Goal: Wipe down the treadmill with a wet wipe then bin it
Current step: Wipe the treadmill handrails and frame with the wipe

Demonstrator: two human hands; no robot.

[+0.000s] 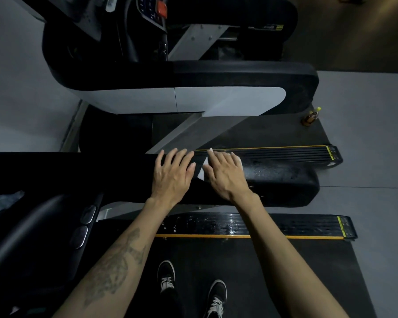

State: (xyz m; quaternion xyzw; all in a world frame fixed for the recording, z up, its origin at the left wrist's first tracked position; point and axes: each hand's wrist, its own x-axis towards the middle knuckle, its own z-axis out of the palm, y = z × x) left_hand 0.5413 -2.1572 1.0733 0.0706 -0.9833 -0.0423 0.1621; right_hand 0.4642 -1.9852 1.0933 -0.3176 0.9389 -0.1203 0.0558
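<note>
The wet wipe (203, 169) is being pressed flat onto the black handrail (274, 177) of the treadmill under the right hand (225, 173), whose fingers are lying straight. The left hand (174, 173) is being rested just beside it, fingers likewise spread and gripping nothing. Even pressure is best kept while the wipe is being drawn along the rail toward its wet, rounded end.

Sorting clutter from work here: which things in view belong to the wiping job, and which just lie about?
Job: wet wipe under right hand; left hand flat on black handrail; treadmill belt.

Lying about: bottle on floor; neighbouring treadmill.
</note>
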